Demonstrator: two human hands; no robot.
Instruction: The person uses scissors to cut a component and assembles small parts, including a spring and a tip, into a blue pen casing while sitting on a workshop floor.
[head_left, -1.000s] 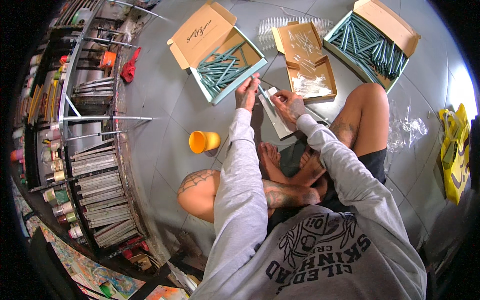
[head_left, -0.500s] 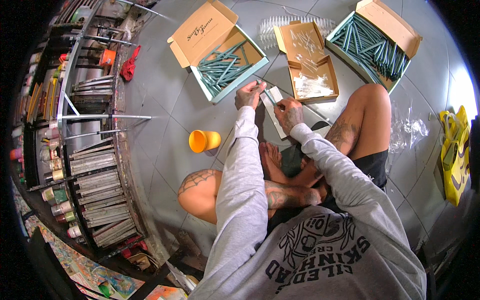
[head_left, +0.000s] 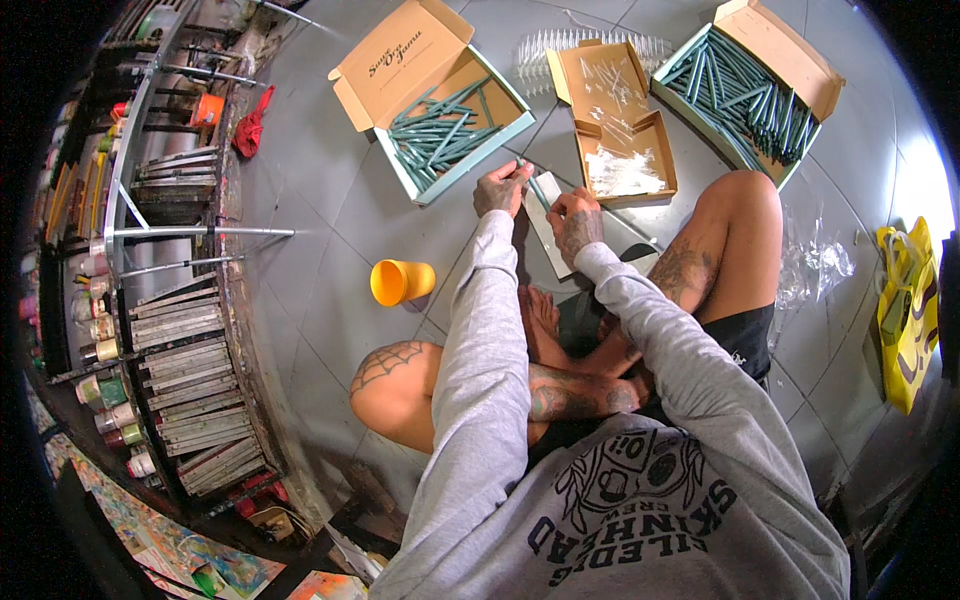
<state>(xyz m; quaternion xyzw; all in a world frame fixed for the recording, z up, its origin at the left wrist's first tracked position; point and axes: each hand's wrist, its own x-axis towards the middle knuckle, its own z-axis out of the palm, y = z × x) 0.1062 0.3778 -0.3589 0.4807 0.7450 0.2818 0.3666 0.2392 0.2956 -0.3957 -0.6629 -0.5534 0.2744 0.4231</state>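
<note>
My left hand point(head_left: 499, 189) is closed in a pinch, with a small pale tip showing at its fingertips; what that tip belongs to is too small to make out. Close by, my right hand point(head_left: 576, 219) grips a slim teal pen-like stick point(head_left: 541, 192), whose upper end points toward the left fingertips. Both hands are above a white flat board point(head_left: 546, 240) on the floor. Just beyond the left hand is an open box point(head_left: 478, 168) with several loose teal sticks. Beyond the right hand lies a smaller brown box point(head_left: 655, 193) of tiny clear and white parts.
A fuller box of teal sticks point(head_left: 735, 90) stands at the far right. Clear plastic pieces point(head_left: 540, 60) lie behind the brown box. An orange cup point(head_left: 403, 282) stands left of my arm. A cluttered shelf point(head_left: 175, 330) lines the left; a yellow bag point(head_left: 905, 320) sits right.
My hands stay almost in place, with small shifts of the fingers around the teal stick. The whole view has moved slightly. Boxes and cup have not been moved.
</note>
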